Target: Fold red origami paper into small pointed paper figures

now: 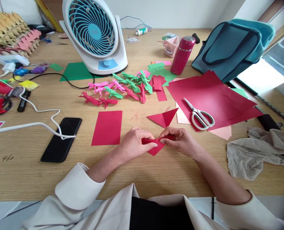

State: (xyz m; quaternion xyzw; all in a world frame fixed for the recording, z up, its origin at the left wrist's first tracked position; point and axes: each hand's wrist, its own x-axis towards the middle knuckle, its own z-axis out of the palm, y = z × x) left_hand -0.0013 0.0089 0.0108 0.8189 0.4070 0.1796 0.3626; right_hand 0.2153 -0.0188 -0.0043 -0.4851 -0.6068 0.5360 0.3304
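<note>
Between my two hands is a folded piece of red paper (155, 149), its lower part coming to a point toward me. My left hand (137, 140) pinches its left side between thumb and fingers. On the other side my right hand (177, 140) pinches the upper edge, and the fingers cover part of the paper. Just beyond my hands lies a folded red paper triangle (164, 117). A flat red paper rectangle (107, 127) rests to the left. White-handled scissors (199, 116) lie on large red sheets (214, 92) at the right.
Several folded pink, green and red paper figures (118, 88) lie beyond my hands. A fan (94, 35), a red bottle (182, 56) and a blue bag (230, 48) stand farther back. A phone (61, 139) with a white cable is at left, a grey cloth (252, 153) at right.
</note>
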